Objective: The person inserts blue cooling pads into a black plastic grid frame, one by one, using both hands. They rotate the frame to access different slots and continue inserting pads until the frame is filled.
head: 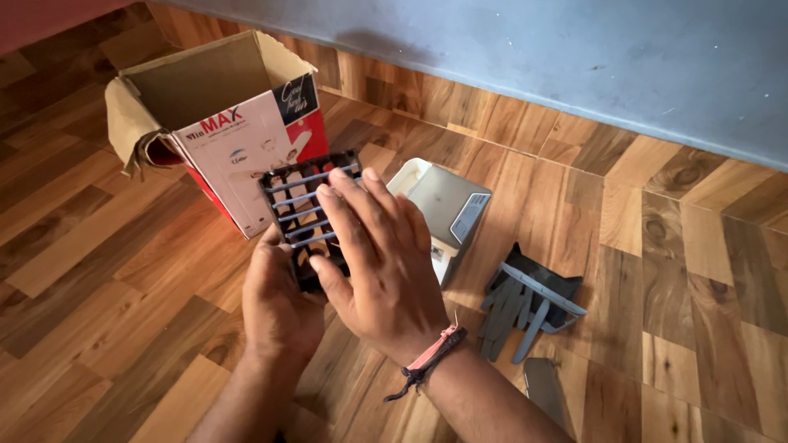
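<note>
A black plastic grille (302,195) with grey horizontal slats is held up above the wooden floor in front of me. My left hand (277,305) grips its lower left edge from below. My right hand (379,264), with a pink and black band at the wrist, lies flat over the right part of the grille, fingers spread across the slats. The grille's lower right part is hidden under that hand.
An open cardboard box (222,115), white and red, stands behind the grille at the left. A white device body (447,209) lies on the floor by the right hand. A dark panel with loose grey slats (529,303) lies at the right, near a grey wall (574,49).
</note>
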